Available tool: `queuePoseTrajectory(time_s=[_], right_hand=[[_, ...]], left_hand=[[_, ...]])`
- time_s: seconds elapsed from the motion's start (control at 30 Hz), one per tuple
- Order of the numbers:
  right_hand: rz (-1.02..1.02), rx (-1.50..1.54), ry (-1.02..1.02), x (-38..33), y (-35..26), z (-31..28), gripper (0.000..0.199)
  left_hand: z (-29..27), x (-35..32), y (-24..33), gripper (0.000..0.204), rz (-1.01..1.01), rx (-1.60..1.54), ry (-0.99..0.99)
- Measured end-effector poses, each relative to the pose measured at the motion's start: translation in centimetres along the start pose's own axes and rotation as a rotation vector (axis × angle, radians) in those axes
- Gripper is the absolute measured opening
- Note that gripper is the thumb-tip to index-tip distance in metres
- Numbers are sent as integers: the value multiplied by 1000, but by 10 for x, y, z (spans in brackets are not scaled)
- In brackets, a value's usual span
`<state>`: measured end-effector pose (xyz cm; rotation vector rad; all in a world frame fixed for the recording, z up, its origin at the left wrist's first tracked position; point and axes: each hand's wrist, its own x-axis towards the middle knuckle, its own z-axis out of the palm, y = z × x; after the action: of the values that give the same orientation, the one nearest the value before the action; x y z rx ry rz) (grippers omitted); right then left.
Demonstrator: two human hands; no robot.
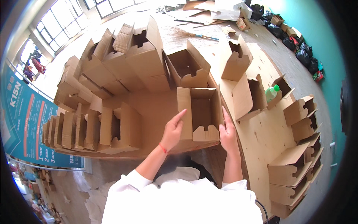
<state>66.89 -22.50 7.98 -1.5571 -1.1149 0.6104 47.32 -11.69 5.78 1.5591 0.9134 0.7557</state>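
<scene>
In front of me an open cardboard box [206, 135] stands on the cardboard-covered table, its flaps up and a notched tab facing me. My left hand [173, 131] is on its left side, index finger extended along the flap. On the other side, my right hand [228, 133] presses against the right wall with fingers pointing away. Between them the two hands grip the box. Another open box [188, 80] sits just beyond it. The undersides of my fingers are partly hidden by the flaps.
A row of open boxes [128, 127] lines the table's near left, with more boxes [147, 65] behind. On the right, a plywood board [257, 143] carries several boxes and a green-capped bottle [271, 92]. A broom [195, 35] lies on the floor; black bags [304, 58] line the wall.
</scene>
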Motion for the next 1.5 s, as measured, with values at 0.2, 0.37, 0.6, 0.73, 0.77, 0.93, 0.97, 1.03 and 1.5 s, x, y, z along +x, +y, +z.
queuePoseTrajectory(time_s=[0.2,0.37,0.6,0.73,0.77,0.93,0.97,1.03,1.5], right_hand=[[73,144,91,16,41,-4,56],[-37,-430,193,13,55,-5,40],[53,-715,19,11,63,17,35],[93,-600,-63,18,83,17,31],[96,-588,-66,19,82,17,29],[34,-598,-34,16,91,13,23],[53,-601,-50,14,85,13,23],[89,-608,-88,13,64,12,24],[-485,-784,-140,-16,23,21,17]], left_hand=[[23,10,-34,44,335,750,170],[30,19,-33,58,257,984,-85],[43,20,-59,74,173,780,-78],[37,31,-68,73,70,359,-212],[37,32,-62,73,40,317,-227],[42,35,-19,74,396,912,-115],[43,42,-18,74,448,963,-118],[45,61,-16,74,547,1064,-116],[39,115,-63,15,267,1027,-120]])
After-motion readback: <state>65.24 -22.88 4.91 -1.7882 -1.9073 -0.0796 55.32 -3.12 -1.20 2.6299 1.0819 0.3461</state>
